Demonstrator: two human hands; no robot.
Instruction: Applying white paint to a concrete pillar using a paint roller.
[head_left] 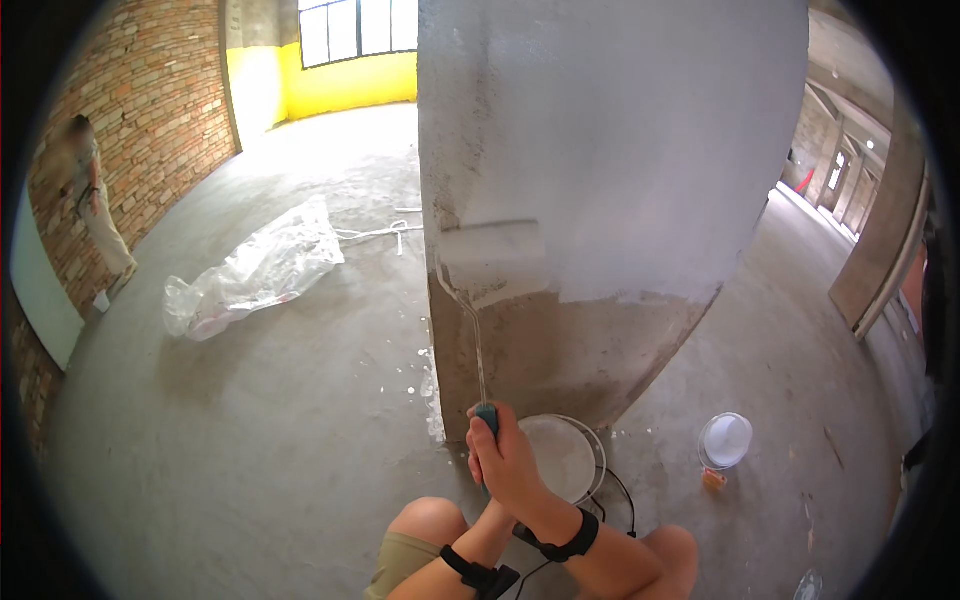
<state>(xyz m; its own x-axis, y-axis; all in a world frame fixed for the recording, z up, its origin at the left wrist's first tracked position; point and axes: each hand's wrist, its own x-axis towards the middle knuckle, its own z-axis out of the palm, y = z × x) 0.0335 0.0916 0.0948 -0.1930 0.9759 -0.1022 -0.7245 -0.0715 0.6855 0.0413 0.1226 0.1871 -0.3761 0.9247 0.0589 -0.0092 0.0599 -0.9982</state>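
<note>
My right hand (512,465) is closed around the green handle of a paint roller (490,245). Its long wire frame runs up from my fist, and the pale roller sleeve lies against a square pillar (620,150). Whitish coating covers the pillar's upper part; a brown-grey band (570,345) shows below it. Crossing under my right wrist, my left hand (492,528) is mostly hidden, so its fingers do not show. A round bucket (555,458) with pale contents stands at the pillar's foot, just beyond my right hand.
A smaller white bucket (727,440) sits to the right beside an orange-brown block (714,479). Dark cables (628,495) lie near the larger bucket. Crumpled clear plastic sheeting (265,270) spreads across the floor at left. Another person (95,200) stands by the brick wall (165,90).
</note>
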